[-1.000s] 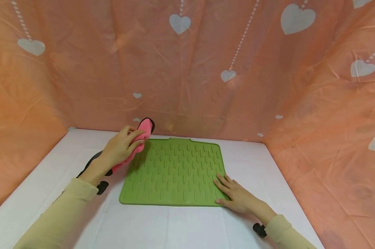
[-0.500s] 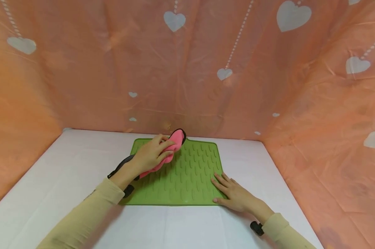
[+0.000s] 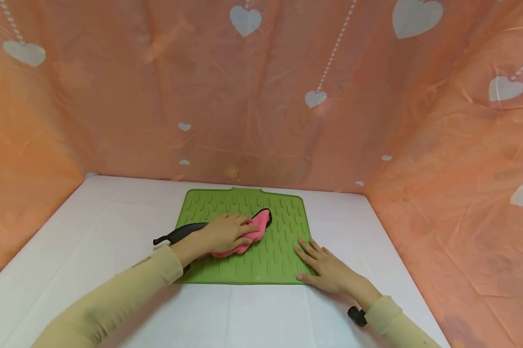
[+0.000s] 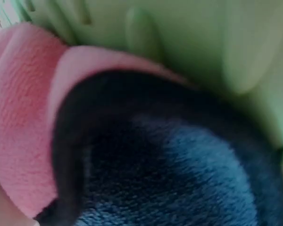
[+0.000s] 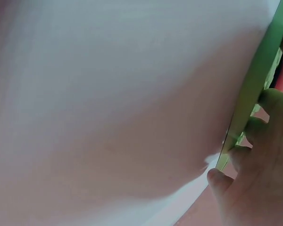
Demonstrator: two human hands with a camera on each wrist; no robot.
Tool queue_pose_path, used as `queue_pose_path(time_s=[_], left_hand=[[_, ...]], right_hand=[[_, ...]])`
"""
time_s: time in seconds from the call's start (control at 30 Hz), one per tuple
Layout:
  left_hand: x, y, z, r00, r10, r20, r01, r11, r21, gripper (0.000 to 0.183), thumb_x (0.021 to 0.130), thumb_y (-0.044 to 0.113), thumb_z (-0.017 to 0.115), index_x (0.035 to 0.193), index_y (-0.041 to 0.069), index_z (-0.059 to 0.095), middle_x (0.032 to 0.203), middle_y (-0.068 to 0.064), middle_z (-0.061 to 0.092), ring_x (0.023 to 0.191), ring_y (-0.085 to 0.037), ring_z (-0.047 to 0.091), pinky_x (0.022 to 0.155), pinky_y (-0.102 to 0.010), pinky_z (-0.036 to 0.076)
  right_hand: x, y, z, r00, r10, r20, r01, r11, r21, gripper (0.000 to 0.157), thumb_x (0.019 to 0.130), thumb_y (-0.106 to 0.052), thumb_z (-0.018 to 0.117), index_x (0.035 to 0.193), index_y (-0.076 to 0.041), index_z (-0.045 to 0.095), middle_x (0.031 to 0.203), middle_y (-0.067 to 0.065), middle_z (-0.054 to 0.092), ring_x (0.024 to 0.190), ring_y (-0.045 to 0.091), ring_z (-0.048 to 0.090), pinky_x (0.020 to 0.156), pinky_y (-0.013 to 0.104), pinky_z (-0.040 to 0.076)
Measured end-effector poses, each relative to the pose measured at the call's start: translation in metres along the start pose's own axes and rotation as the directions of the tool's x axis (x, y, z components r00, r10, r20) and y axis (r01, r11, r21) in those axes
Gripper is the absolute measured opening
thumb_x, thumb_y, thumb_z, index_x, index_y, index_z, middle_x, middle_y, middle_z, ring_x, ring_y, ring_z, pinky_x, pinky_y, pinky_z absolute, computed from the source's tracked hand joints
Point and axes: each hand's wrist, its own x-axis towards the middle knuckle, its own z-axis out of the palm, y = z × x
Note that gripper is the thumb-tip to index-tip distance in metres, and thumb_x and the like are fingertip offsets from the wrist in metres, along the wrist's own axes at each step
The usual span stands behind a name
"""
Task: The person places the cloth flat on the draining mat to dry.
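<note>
My left hand (image 3: pixel 224 234) grips a bunched pink cloth (image 3: pixel 259 233) with black edging, pressed down over the middle of a green ridged mat (image 3: pixel 283 232). A dark end of the cloth trails out behind the wrist, past the mat's left edge. In the left wrist view the plush pink side (image 4: pixel 23 99) and a dark blue-grey underside fill most of the picture, close against the ridges. My right hand (image 3: pixel 331 271) lies with spread, straight fingers on the mat's lower right corner. In the right wrist view, its fingertips rest along the mat's edge (image 5: pixel 252 84).
The mat lies flat on a white-covered table (image 3: pixel 122 212), with a tab at its far side. Orange curtains (image 3: pixel 278 140) with pale hearts hang at the back and both sides. A small black device (image 3: pixel 357 316) is worn at the right wrist.
My left hand has carried the cloth from the mat's left edge rightward, then lowered it onto the middle of the mat. The right hand has stayed at the corner.
</note>
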Motion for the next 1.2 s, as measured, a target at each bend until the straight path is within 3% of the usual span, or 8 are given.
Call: queue_pose_path(time_s=[0.2,0.37,0.5,0.7,0.8,0.9,1.0,1.2], left_hand=[[-0.007,0.007,0.003,0.995,-0.023,0.102,0.015,0.996,0.083,0.059,0.107,0.055,0.048,0.161,0.029,0.042,0.168,0.0,0.035,0.148,-0.029,0.039,0.116,-0.057,0.034],[-0.012,0.006,0.0,0.996,-0.028,0.084,0.025,0.999,0.038,0.063,0.106,0.056,0.049,0.162,0.03,0.038,0.17,0.0,0.03,0.15,-0.032,0.037,0.118,-0.06,0.031],[-0.016,0.001,-0.006,0.999,-0.025,0.023,0.026,0.998,-0.058,0.065,0.104,0.058,0.053,0.161,0.029,0.041,0.169,-0.002,0.032,0.151,-0.034,0.036,0.12,-0.061,0.029],[-0.028,-0.009,-0.02,0.986,-0.079,-0.148,0.042,0.97,-0.241,0.057,0.105,0.043,0.061,0.155,0.017,0.051,0.159,-0.007,0.046,0.14,-0.032,0.051,0.114,-0.057,0.041],[-0.036,-0.018,-0.025,0.964,-0.142,-0.226,0.063,0.944,-0.324,0.048,0.105,0.027,0.064,0.149,0.012,0.056,0.146,-0.009,0.057,0.119,-0.027,0.063,0.1,-0.05,0.053],[-0.045,-0.029,-0.026,0.936,-0.206,-0.284,0.088,0.922,-0.376,0.039,0.103,0.017,0.066,0.141,0.009,0.062,0.131,-0.009,0.064,0.103,-0.022,0.065,0.086,-0.044,0.056],[-0.053,-0.038,-0.025,0.918,-0.262,-0.299,0.118,0.898,-0.423,0.029,0.103,0.014,0.066,0.131,0.007,0.068,0.121,-0.008,0.067,0.098,-0.021,0.065,0.08,-0.041,0.056],[-0.056,-0.048,-0.02,0.928,-0.284,-0.242,0.152,0.881,-0.449,0.024,0.103,0.016,0.067,0.124,0.006,0.071,0.116,-0.009,0.068,0.097,-0.022,0.065,0.081,-0.042,0.056]], right_hand=[[0.004,-0.002,-0.005,1.0,0.001,0.019,-0.001,1.0,-0.009,0.078,0.103,-0.055,0.056,0.161,-0.007,0.036,0.169,0.017,0.026,0.155,0.048,0.019,0.119,0.069,0.024],[0.015,-0.005,-0.019,1.0,0.02,0.009,-0.02,1.0,0.004,0.073,0.101,-0.053,0.062,0.155,-0.006,0.048,0.163,0.019,0.039,0.15,0.048,0.031,0.117,0.072,0.024],[0.03,-0.007,-0.03,0.995,0.056,-0.084,-0.047,0.993,0.106,0.058,0.102,-0.042,0.066,0.144,-0.002,0.06,0.147,0.019,0.058,0.139,0.043,0.051,0.114,0.066,0.035],[0.053,-0.011,-0.033,0.946,0.194,-0.26,-0.09,0.927,0.365,0.046,0.103,-0.03,0.067,0.141,-0.004,0.063,0.14,0.017,0.064,0.132,0.04,0.058,0.108,0.06,0.045],[0.066,-0.013,-0.032,0.918,0.245,-0.314,-0.088,0.894,0.44,0.042,0.103,-0.026,0.067,0.139,-0.004,0.065,0.137,0.015,0.066,0.125,0.038,0.063,0.104,0.058,0.049],[0.079,-0.018,-0.032,0.904,0.293,-0.312,-0.099,0.853,0.512,0.041,0.102,-0.025,0.068,0.137,-0.005,0.066,0.134,0.014,0.069,0.119,0.035,0.067,0.099,0.054,0.054],[0.093,-0.024,-0.031,0.897,0.335,-0.29,-0.117,0.811,0.574,0.039,0.102,-0.023,0.069,0.137,-0.007,0.067,0.133,0.015,0.069,0.115,0.033,0.069,0.092,0.049,0.057],[0.117,-0.029,-0.023,0.884,0.345,-0.316,-0.098,0.797,0.596,0.039,0.1,-0.016,0.069,0.137,-0.004,0.066,0.138,0.022,0.063,0.11,0.036,0.071,0.089,0.048,0.057]])
